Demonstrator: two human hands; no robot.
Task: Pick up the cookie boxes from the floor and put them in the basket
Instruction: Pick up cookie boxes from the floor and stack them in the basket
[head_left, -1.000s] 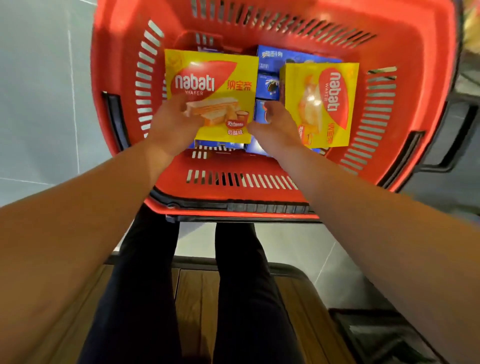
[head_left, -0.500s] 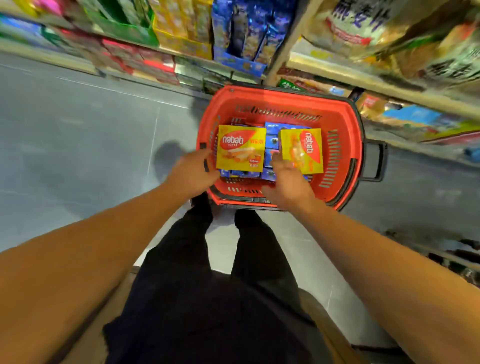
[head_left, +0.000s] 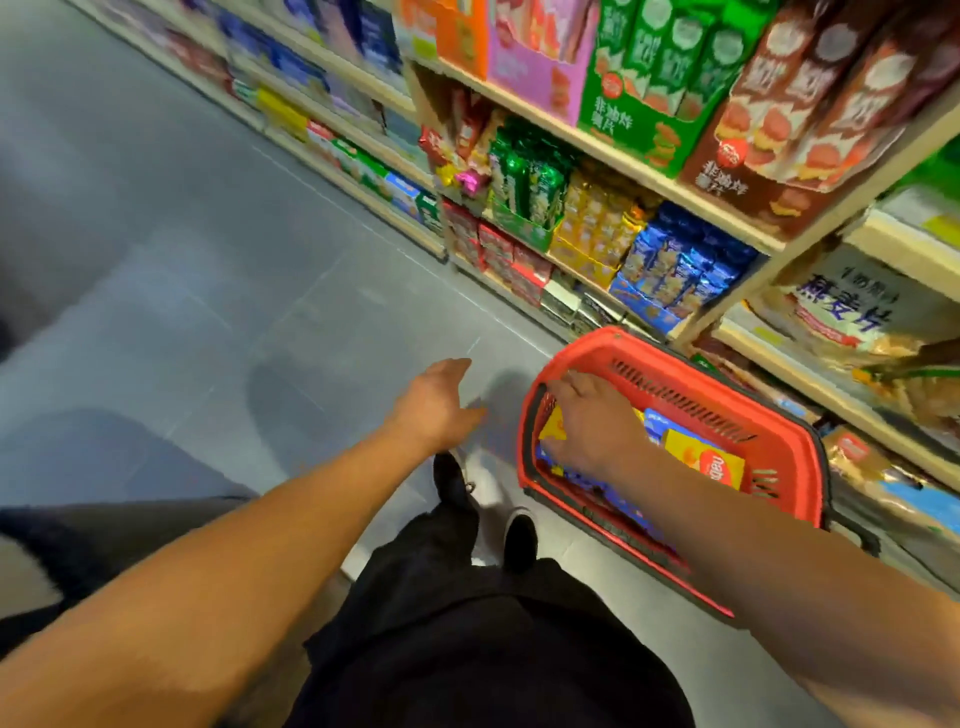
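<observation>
Nearest are the person's black trousers (head_left: 467, 623) and black shoes (head_left: 519, 538) on the grey floor (head_left: 208, 312). The left hand (head_left: 434, 402) hangs over bare floor, fingers loose, holding nothing, just left of the red basket (head_left: 779, 441). The right hand (head_left: 587, 421) reaches over the basket with fingers spread above a yellow cookie box (head_left: 553, 428); whether it touches is unclear. Another yellow Nabati wafer box (head_left: 704, 460) and blue boxes (head_left: 657, 423) lie inside. Beyond stand snack shelves (head_left: 623, 156).

Shop aisle: snack-stocked shelves (head_left: 597, 156), shopping basket (head_left: 779, 447).
</observation>
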